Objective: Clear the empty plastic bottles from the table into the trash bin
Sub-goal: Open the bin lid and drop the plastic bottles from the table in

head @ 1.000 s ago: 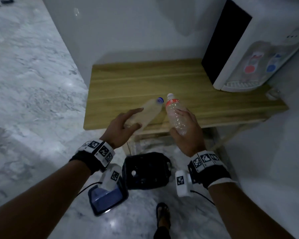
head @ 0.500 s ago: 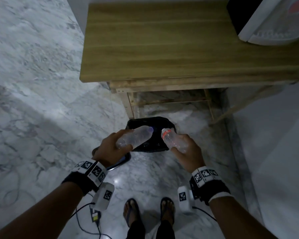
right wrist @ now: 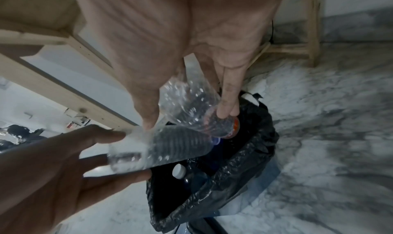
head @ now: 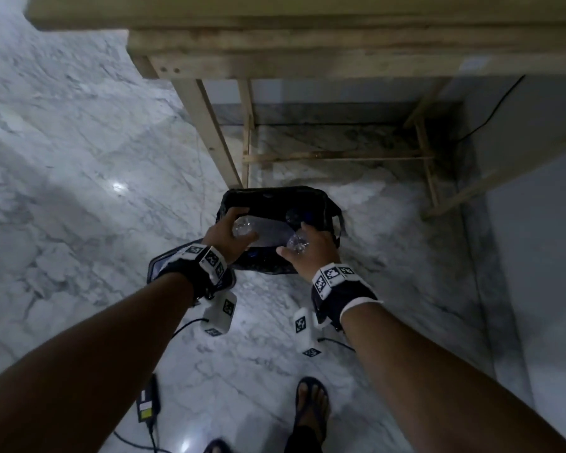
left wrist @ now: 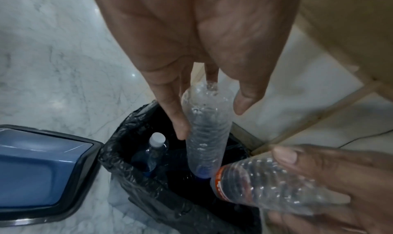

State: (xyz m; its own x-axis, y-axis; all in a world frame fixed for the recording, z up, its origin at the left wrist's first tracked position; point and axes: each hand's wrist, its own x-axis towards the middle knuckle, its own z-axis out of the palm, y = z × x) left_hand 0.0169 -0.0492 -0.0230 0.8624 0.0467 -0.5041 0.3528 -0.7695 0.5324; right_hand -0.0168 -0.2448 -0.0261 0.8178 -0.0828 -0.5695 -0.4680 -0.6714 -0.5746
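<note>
Head view gives us both hands over the trash bin [head: 275, 197] lined with a black bag, which stands on the marble floor just in front of the wooden table leg [head: 209, 132]. Our left hand [head: 224, 235] grasps the blue-capped bottle [left wrist: 205, 128], neck down over the bin's mouth; our right hand [head: 314, 253] grasps the orange-labelled bottle [right wrist: 191, 109] just beside it. Only the wrist views show us a white-capped bottle [left wrist: 152, 151] already inside the bin, and the blue lid [left wrist: 38, 170] lying beside the bin.
</note>
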